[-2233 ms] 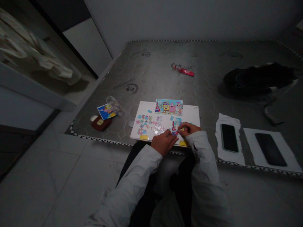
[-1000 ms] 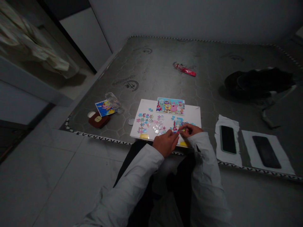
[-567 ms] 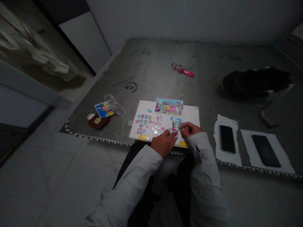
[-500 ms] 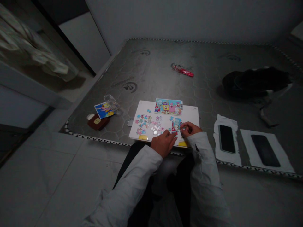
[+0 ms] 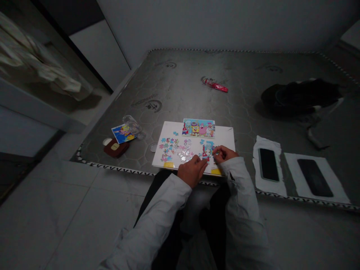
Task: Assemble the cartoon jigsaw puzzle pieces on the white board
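A white board [image 5: 227, 137] lies at the table's near edge with a cartoon picture card [image 5: 198, 128] on its far side. Loose jigsaw pieces [image 5: 184, 153] are spread over the board's left and middle. Right of them is a small joined part of the puzzle [image 5: 207, 148]. My left hand [image 5: 192, 171] rests at the near edge of this part, fingertips touching it. At its right side, my right hand [image 5: 224, 153] has thumb and fingers pinched together; whatever is between them is too small to make out.
Two phones [image 5: 269, 165] [image 5: 315, 177] lie on white sheets at the right. Behind them is a dark bag-like object [image 5: 302, 97]. A red packet [image 5: 215, 85] lies farther back. A brown case [image 5: 116, 147], a blue card [image 5: 123, 134] and clear plastic [image 5: 133, 126] are at the left.
The view has shifted slightly. Both hands stay at the joined puzzle part, with only slight finger movement; the left fingers look a little closer together.
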Available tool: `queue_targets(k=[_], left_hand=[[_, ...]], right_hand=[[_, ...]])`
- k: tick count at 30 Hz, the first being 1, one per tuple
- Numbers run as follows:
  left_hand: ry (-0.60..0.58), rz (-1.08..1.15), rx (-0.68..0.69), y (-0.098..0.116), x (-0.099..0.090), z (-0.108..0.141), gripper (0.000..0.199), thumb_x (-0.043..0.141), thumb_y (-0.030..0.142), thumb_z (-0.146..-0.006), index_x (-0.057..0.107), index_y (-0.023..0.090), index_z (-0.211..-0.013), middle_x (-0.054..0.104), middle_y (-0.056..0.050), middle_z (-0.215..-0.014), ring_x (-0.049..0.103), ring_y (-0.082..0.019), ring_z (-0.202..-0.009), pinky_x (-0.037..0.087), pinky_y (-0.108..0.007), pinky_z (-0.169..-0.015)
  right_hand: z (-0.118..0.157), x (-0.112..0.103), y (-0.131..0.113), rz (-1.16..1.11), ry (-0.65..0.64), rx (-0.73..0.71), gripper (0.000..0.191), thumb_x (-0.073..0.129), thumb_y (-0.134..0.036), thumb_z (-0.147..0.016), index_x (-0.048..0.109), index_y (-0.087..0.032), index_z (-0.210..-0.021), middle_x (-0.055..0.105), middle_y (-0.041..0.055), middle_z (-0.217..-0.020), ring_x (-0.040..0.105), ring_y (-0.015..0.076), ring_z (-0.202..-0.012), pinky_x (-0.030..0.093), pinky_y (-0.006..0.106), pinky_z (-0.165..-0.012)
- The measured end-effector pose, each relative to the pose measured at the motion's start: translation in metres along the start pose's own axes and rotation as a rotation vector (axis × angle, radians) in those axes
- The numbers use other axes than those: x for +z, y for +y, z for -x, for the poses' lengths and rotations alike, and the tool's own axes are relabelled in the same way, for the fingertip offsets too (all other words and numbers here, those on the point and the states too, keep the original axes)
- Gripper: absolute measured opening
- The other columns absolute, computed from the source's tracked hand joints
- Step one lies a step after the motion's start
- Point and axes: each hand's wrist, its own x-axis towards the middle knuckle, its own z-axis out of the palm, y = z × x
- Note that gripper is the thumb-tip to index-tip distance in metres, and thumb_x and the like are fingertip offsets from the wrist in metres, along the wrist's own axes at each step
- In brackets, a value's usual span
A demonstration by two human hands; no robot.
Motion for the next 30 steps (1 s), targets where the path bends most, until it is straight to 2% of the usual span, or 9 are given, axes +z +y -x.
queue_targets(k=[5,16,25,30], left_hand=[[-0.012,0.008,-0.009,0.002,-0.003,0.0,0.039,0.047,0.045,-0.114,0.074,0.039,-0.141,0.075,-0.004,-0.123,0.075,-0.019,-0.097,0.054,-0.026,-0.068],[-0.028,0.0,-0.02,0.0,-0.002,0.001,0.039,0.051,0.039,-0.111,0.072,0.04,-0.144,0.074,-0.004,-0.128,0.076,-0.021,-0.099,0.056,-0.028,-0.07],[0.029,0.022,0.0,-0.001,0.003,0.001,0.04,0.049,0.039,-0.112,0.071,0.04,-0.146,0.076,-0.005,-0.123,0.076,-0.02,-0.099,0.054,-0.026,-0.067],[0.071,0.049,0.059,0.0,0.005,0.003,0.04,0.049,0.045,-0.112,0.076,0.036,-0.139,0.079,-0.004,-0.119,0.077,-0.019,-0.096,0.053,-0.027,-0.066]], right_hand=[[-0.001,0.001,0.002,0.026,0.005,0.018,0.029,0.062,-0.047,-0.07,0.076,-0.026,-0.085,0.055,-0.0043,-0.054,0.046,0.0138,-0.053,0.03,0.026,-0.052],[-0.001,0.004,0.009,0.023,0.015,0.012,0.029,0.064,-0.048,-0.071,0.077,-0.027,-0.085,0.058,-0.0041,-0.057,0.048,0.0142,-0.055,0.036,0.026,-0.054],[0.0,0.002,0.004,0.039,0.03,0.01,0.026,0.064,-0.045,-0.071,0.076,-0.027,-0.085,0.058,-0.0043,-0.057,0.048,0.0137,-0.055,0.033,0.026,-0.054],[0.007,0.001,-0.002,0.05,0.011,-0.031,0.025,0.061,-0.041,-0.079,0.077,-0.026,-0.092,0.06,-0.0046,-0.061,0.053,0.0138,-0.058,0.04,0.025,-0.058]])
